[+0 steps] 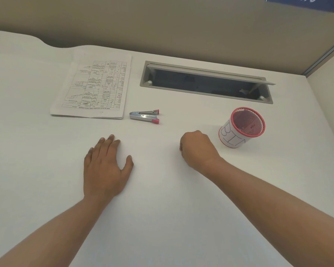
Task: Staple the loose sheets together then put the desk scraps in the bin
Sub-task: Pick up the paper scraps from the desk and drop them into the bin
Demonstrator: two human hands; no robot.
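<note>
A stack of printed sheets [94,87] lies on the white desk [162,209] at the back left. Just right of it rests a small silver stapler with pink ends [145,116]. A red mesh cup wrapped in paper marked "BIN" [241,127] stands upright at the right. My left hand [106,166] lies flat on the desk, fingers apart, holding nothing, below the sheets. My right hand [197,149] rests as a closed fist on the desk, just left of the bin; I cannot see whether anything is inside it. No scraps show on the desk.
An open grey cable hatch [206,81] is sunk into the desk behind the stapler and bin. A beige partition wall [162,22] runs along the back, and another panel [328,89] closes the right side.
</note>
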